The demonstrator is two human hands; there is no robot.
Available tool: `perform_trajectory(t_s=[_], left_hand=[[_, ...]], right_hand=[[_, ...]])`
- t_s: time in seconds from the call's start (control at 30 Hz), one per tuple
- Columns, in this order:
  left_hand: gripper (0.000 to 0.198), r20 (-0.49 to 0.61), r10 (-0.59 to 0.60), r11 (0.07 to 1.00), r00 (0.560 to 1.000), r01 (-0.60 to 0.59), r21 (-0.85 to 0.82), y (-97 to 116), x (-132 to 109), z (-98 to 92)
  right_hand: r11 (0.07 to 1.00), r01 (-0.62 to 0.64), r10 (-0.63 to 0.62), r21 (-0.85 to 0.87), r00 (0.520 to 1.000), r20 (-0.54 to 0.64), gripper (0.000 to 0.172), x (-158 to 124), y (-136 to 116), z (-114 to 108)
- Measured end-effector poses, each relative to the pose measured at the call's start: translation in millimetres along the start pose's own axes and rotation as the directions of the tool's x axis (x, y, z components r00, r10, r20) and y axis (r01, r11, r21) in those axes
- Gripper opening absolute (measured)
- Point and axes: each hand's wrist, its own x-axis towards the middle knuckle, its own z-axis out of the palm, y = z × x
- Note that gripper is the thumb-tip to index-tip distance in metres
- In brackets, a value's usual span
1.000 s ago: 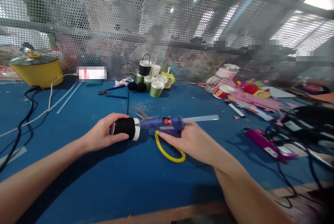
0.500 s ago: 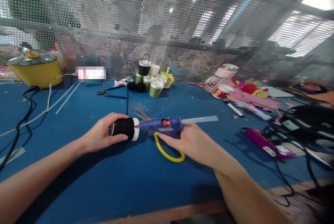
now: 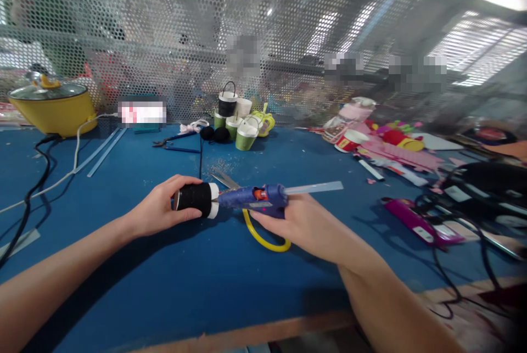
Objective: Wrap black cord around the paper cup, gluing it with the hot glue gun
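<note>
- since a second ago almost nothing has moved: both our hands keep their pose, and the gun's tip has stayed at the cup's rim.
- our left hand [image 3: 158, 211] is curled around a black-wrapped paper cup with a white rim [image 3: 196, 200], thumb on top and fingers closed underneath.
- the cup lies on its side just above the blue table top [image 3: 164, 287]. its long axis runs left to right, with the white rim facing right.
- our right hand [image 3: 302, 224] is closed on the grip of a blue plastic hot glue gun [image 3: 257, 198], with the fingers wrapped underneath.
- the gun lies nearly in line with the cup. its nozzle points left and touches the rim, or is just short of it; we cannot tell which.
- a clear glue stick [image 3: 315, 188] juts out of the gun's back towards the right.
- a yellow loop [image 3: 263, 235] lies on the table under the gun, and we cannot tell what it belongs to.
- the left hand is the nearer one to the cup, and the right hand reaches it only through the gun.
</note>
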Motion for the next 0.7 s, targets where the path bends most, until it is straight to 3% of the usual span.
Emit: perform_trajectory(t_s=[0.33,0.7], left_hand=[[0.044,0.006,0.112,0.992,0.994,-0.112,0.058,2.3,-1.4,-2.0],[0.044,0.043,0.196,0.978,0.98,-0.199,0.062,4.9,-2.7,-2.5]], right_hand=[[1.0,0.019,-0.019,-0.01,0.998,-0.063,0.017,2.9,0.9,-1.3],[1.0,-0.012,0.013,0.015,0.994,-0.106,0.029,8.9,0.1,-0.6]])
